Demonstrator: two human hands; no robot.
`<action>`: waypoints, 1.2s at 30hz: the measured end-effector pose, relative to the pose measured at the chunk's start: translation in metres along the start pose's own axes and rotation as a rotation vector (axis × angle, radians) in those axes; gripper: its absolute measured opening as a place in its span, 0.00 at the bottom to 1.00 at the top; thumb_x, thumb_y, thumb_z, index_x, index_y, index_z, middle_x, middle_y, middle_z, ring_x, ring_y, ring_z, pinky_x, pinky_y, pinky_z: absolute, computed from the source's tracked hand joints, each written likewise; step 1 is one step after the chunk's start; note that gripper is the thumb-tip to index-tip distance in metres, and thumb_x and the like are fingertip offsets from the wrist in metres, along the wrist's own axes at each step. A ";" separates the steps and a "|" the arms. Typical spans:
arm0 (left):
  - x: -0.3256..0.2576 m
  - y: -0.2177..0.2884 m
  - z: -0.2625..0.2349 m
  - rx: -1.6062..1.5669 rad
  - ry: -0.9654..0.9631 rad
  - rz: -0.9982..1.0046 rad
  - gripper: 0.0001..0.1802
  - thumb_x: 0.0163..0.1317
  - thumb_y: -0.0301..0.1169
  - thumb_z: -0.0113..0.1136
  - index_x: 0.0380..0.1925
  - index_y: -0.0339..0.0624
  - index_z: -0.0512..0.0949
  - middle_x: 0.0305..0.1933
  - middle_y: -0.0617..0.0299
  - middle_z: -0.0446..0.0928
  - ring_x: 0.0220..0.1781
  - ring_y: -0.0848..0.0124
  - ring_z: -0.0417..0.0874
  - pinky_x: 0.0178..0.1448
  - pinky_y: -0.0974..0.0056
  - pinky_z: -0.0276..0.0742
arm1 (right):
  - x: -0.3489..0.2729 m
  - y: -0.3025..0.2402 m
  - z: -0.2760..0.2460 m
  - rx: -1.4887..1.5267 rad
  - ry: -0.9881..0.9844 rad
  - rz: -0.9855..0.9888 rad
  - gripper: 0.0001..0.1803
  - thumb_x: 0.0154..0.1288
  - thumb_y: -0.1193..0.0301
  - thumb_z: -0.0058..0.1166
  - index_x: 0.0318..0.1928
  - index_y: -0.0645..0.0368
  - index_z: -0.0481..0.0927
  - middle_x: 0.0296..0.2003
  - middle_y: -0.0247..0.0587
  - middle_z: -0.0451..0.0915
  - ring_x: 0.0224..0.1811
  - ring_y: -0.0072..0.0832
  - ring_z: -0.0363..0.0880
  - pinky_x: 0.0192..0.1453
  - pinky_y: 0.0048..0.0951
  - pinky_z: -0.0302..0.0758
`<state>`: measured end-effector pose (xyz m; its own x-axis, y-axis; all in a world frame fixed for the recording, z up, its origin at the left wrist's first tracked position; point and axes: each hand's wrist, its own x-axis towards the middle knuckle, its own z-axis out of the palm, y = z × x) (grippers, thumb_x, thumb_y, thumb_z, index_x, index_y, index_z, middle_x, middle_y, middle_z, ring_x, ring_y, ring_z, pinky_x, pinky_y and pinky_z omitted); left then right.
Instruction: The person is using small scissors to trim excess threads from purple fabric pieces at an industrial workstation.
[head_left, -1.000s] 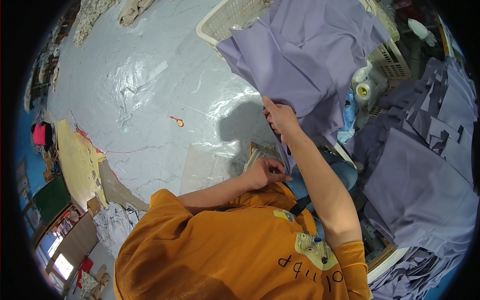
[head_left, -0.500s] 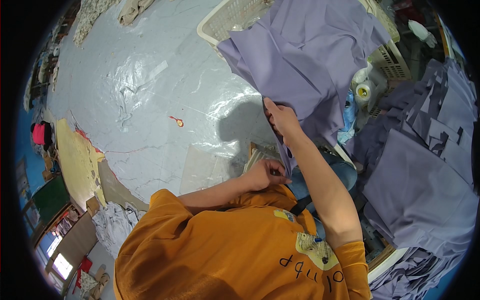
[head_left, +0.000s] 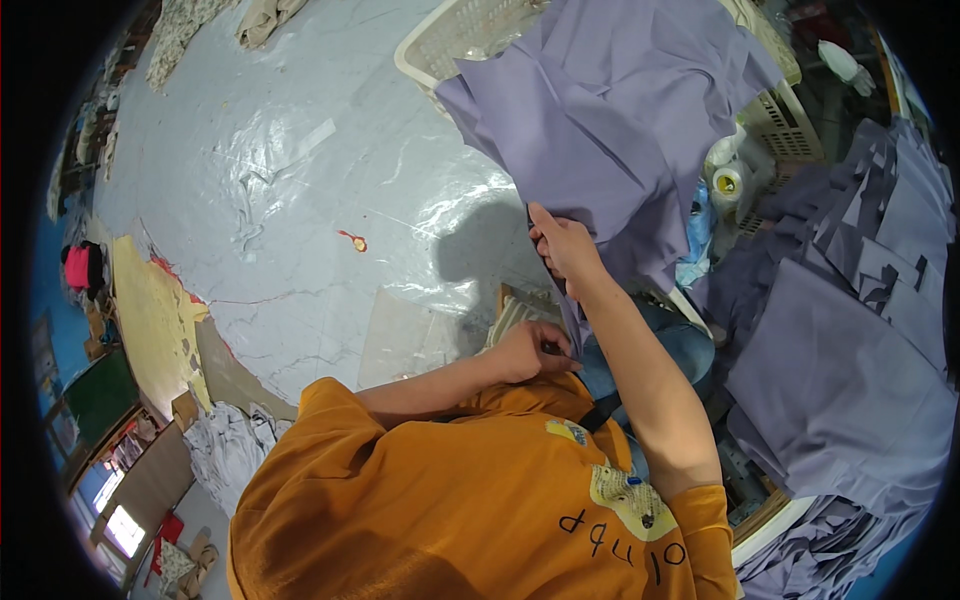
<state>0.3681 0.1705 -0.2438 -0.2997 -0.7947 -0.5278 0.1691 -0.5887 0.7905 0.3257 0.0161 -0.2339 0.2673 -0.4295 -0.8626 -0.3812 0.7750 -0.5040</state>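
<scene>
A large piece of lavender fabric drapes from the far basket down toward my lap. My right hand is closed on its left edge, thumb on top and fingers curled around it. Closer to my body, my left hand is also closed, pinching the narrow lower end of the same edge between thumb and fingers. Between both hands the edge runs as a tight, narrow strip. Part of the left fingers' grip is hidden.
A cream plastic basket stands under the fabric. To its right are white thread cones and a blue plastic packet. Stacked lavender cut pieces fill the right side. A grey sheet-covered surface lies left; white cloth is bundled lower left.
My right hand has come slightly toward me with the fabric edge in it, and the cloth beside it has shifted a little. My left hand has hardly moved.
</scene>
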 end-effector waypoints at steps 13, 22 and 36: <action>-0.001 0.002 -0.001 0.083 -0.006 -0.011 0.08 0.47 0.26 0.70 0.22 0.37 0.77 0.27 0.65 0.75 0.31 0.76 0.74 0.37 0.71 0.68 | -0.005 0.007 -0.005 -0.014 -0.026 0.094 0.22 0.62 0.48 0.50 0.28 0.54 0.70 0.14 0.21 0.60 0.10 0.11 0.49 0.13 0.19 0.42; -0.001 -0.004 0.000 0.134 -0.008 0.058 0.08 0.48 0.27 0.70 0.23 0.37 0.78 0.27 0.64 0.76 0.31 0.75 0.75 0.37 0.70 0.69 | -0.003 0.006 -0.002 0.015 0.002 0.087 0.22 0.62 0.48 0.50 0.27 0.54 0.69 0.13 0.20 0.60 0.09 0.11 0.49 0.13 0.19 0.42; 0.000 0.001 -0.001 0.140 -0.017 0.065 0.09 0.47 0.28 0.70 0.22 0.37 0.79 0.27 0.64 0.76 0.30 0.74 0.76 0.36 0.69 0.69 | -0.004 0.001 -0.003 0.009 -0.024 0.134 0.22 0.62 0.47 0.50 0.26 0.52 0.68 0.13 0.19 0.58 0.10 0.12 0.47 0.14 0.18 0.42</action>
<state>0.3697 0.1700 -0.2432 -0.3085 -0.8274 -0.4693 0.0570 -0.5085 0.8592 0.3219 0.0174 -0.2306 0.2359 -0.3103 -0.9209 -0.4072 0.8289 -0.3836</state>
